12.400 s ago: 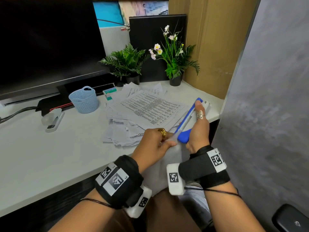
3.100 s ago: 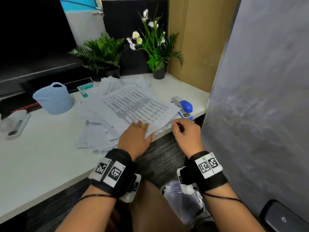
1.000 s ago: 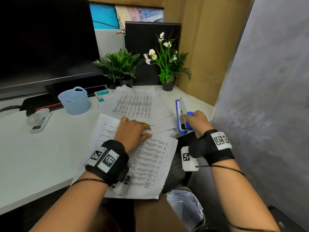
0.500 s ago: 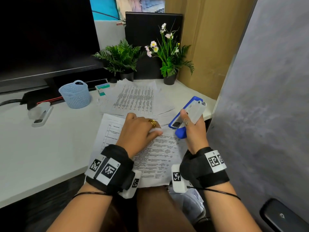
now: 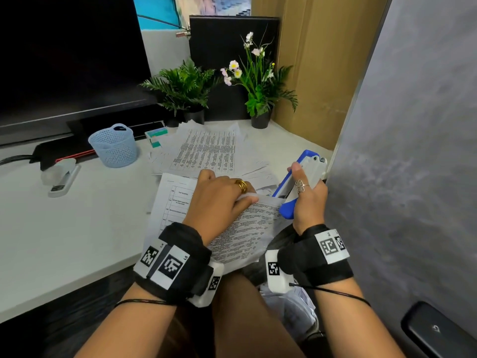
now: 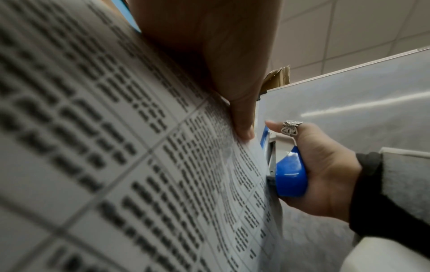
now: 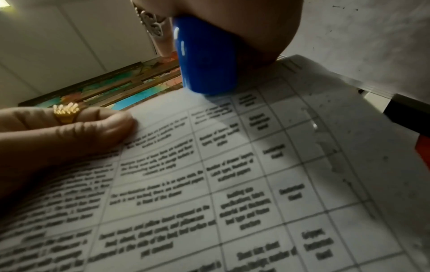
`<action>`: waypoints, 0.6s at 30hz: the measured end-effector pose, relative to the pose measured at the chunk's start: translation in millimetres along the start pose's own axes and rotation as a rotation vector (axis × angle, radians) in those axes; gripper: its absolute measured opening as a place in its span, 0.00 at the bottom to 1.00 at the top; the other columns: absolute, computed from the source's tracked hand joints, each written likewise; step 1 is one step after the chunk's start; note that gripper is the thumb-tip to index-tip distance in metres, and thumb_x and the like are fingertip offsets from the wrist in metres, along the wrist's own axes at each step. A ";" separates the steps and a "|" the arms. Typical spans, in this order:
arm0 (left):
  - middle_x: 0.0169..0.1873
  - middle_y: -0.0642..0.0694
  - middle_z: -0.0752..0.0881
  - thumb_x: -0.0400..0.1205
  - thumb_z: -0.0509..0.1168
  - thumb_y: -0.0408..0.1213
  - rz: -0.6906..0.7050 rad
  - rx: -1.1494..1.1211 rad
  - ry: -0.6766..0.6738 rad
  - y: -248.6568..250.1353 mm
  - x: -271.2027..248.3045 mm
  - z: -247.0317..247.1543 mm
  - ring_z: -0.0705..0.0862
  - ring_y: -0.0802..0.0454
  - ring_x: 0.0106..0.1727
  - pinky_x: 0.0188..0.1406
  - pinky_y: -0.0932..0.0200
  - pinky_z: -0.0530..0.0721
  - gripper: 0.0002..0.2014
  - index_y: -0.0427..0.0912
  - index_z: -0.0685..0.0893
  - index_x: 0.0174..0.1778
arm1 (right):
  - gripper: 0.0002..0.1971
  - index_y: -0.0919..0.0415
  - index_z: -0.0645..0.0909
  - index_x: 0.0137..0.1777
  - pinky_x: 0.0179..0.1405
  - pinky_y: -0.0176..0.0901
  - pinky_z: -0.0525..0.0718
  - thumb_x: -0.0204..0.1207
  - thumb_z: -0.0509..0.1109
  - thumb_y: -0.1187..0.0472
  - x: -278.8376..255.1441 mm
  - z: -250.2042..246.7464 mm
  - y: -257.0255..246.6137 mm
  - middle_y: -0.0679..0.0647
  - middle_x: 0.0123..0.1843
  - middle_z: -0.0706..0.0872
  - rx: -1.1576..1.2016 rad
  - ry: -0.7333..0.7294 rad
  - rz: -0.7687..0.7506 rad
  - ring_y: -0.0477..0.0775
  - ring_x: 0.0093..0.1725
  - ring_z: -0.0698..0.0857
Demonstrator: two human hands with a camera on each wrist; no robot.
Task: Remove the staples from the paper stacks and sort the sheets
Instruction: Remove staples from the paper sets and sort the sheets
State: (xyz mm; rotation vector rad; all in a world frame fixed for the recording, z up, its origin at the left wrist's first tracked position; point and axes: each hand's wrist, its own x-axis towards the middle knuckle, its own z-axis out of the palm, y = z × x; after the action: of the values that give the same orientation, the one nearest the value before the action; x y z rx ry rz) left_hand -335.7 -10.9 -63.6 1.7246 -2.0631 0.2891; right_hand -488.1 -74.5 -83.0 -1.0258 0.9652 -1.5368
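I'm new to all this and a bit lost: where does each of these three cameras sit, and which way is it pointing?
Head: worn on the head, looking forward and down at the desk; both forearms, left hand and right hand show.
Left wrist: looks along the left hand, upward past the printed sheet; its fingers show.
Right wrist: looks along the right hand, upward over the sheet; palm edge shows.
Shared: all three see the blue stapler at the sheet's corner.

White desk (image 5: 64, 236) bearing loose sheets (image 5: 206, 151), blue basket (image 5: 113, 146), clear stapler (image 5: 60, 177), two potted plants (image 5: 184, 94), monitor (image 5: 67, 58).
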 end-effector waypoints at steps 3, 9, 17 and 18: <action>0.37 0.55 0.87 0.83 0.55 0.58 0.025 -0.002 0.000 3.2 0.9 2.7 0.74 0.58 0.35 0.46 0.58 0.54 0.19 0.53 0.88 0.49 | 0.06 0.53 0.78 0.40 0.43 0.44 0.86 0.77 0.69 0.57 0.7 0.1 1.1 0.48 0.37 0.84 -0.029 -0.005 -0.020 0.45 0.38 0.85; 0.41 0.55 0.89 0.84 0.54 0.57 0.050 0.039 -0.034 7.6 2.0 5.8 0.81 0.55 0.41 0.46 0.58 0.54 0.18 0.55 0.87 0.49 | 0.08 0.52 0.74 0.38 0.41 0.39 0.85 0.76 0.70 0.60 1.0 1.9 5.7 0.49 0.37 0.82 -0.046 -0.003 -0.026 0.48 0.39 0.84; 0.43 0.55 0.88 0.84 0.50 0.59 0.033 0.098 -0.130 8.3 2.7 7.8 0.80 0.55 0.44 0.52 0.56 0.57 0.21 0.55 0.85 0.54 | 0.06 0.54 0.77 0.41 0.41 0.41 0.85 0.77 0.70 0.56 6.4 -0.4 12.4 0.52 0.40 0.84 -0.072 -0.016 0.100 0.51 0.42 0.85; 0.43 0.55 0.88 0.84 0.50 0.59 0.030 0.109 -0.134 8.7 3.4 8.3 0.80 0.55 0.44 0.52 0.56 0.57 0.20 0.54 0.85 0.54 | 0.05 0.54 0.77 0.42 0.44 0.44 0.86 0.77 0.70 0.55 7.9 -0.5 11.7 0.53 0.42 0.85 -0.070 -0.030 0.123 0.53 0.43 0.86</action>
State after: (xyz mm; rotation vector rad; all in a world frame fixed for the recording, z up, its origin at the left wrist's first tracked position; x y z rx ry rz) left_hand -346.2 -15.7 -68.4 1.8234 -2.2070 0.3073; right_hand -486.0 -84.2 -93.1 -1.0164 1.0482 -1.3915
